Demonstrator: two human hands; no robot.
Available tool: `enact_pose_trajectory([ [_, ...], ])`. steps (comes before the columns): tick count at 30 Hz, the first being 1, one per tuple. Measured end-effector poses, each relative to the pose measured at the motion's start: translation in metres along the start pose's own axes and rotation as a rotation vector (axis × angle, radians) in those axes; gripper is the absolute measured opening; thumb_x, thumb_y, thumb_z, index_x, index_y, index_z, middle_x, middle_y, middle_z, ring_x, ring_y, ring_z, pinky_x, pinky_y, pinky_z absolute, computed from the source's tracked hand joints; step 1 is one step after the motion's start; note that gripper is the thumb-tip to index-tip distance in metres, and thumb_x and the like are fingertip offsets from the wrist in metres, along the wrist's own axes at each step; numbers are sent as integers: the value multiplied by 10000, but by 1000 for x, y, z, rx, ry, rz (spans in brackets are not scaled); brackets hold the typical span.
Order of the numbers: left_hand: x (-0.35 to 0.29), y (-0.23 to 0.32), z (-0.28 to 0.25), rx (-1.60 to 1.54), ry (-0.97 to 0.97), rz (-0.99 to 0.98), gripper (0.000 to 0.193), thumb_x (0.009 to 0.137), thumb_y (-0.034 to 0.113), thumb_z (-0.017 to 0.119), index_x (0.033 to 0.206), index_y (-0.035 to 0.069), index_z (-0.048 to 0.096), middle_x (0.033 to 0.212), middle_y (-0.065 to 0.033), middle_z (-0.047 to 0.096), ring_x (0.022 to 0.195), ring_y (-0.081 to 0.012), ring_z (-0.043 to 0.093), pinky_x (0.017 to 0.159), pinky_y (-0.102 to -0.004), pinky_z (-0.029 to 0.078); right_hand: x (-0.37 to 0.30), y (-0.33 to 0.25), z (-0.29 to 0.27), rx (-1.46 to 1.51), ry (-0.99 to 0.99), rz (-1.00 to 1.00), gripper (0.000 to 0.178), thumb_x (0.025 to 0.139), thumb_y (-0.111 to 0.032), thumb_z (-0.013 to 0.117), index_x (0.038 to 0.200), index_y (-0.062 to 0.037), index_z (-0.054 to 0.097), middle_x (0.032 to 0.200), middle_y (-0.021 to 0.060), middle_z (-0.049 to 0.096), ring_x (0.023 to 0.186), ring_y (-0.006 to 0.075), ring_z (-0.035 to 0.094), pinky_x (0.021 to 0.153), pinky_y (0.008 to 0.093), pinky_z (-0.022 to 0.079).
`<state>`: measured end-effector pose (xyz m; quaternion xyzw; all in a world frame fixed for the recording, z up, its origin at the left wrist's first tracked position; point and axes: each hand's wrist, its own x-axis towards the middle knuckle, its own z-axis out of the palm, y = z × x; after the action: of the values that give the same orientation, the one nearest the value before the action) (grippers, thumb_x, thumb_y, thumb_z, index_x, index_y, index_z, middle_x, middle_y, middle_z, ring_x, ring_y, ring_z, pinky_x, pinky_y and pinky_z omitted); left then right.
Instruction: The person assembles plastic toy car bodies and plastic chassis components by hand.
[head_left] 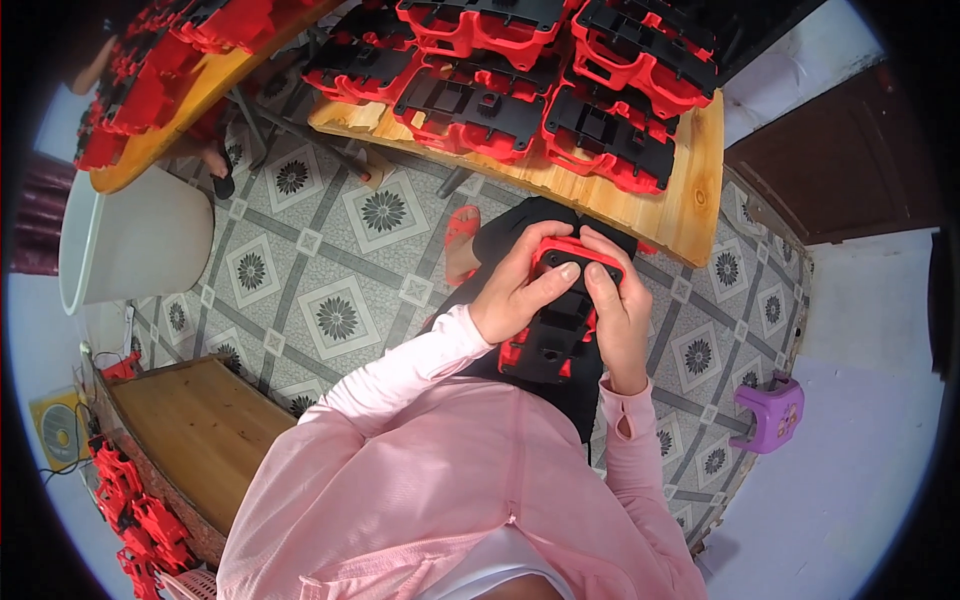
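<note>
Over my lap I hold a red and black plastic housing (pixel 552 338), its black panel facing up and its red frame showing round the edges. My left hand (pixel 530 285) grips its far left side, the thumb pressed on the black panel. On the far right side my right hand (pixel 618 305) wraps the red rim, its thumb also on the panel beside the left one. Fingers of both hands curl over the far edge, and their tips are partly hidden. What the housing belongs to I cannot tell.
Stacked red and black housings (pixel 470 105) cover most of a wooden table (pixel 695 190) ahead. More lie on a second table (pixel 150 160) at far left, above a white bin (pixel 150 240). A wooden bench (pixel 200 420) stands at left, a purple stool (pixel 772 412) at right.
</note>
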<state>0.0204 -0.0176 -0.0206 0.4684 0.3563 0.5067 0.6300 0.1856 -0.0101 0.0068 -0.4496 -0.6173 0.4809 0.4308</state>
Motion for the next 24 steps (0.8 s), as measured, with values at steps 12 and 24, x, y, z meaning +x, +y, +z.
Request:
enact_pose_trajectory([
  [12,21,25,0,-384,26,82,883,919,228,651,1527,95,25,1357,-131,429,1222,-188,457,1038,-347,370,-23,-18,-2,435,-137,185,965,767,-79,716,1527,-68,120,1421,97,395,1267,212,456,1053,358,383],
  [24,-24,36,3,-125,-116,17,1171,707,41,828,1537,83,3,1539,-118,240,1400,-189,282,1119,-339,292,-29,4,2,456,-145,52,941,809,-268,747,1513,-37,167,1434,131,378,1303,233,419,1079,359,346],
])
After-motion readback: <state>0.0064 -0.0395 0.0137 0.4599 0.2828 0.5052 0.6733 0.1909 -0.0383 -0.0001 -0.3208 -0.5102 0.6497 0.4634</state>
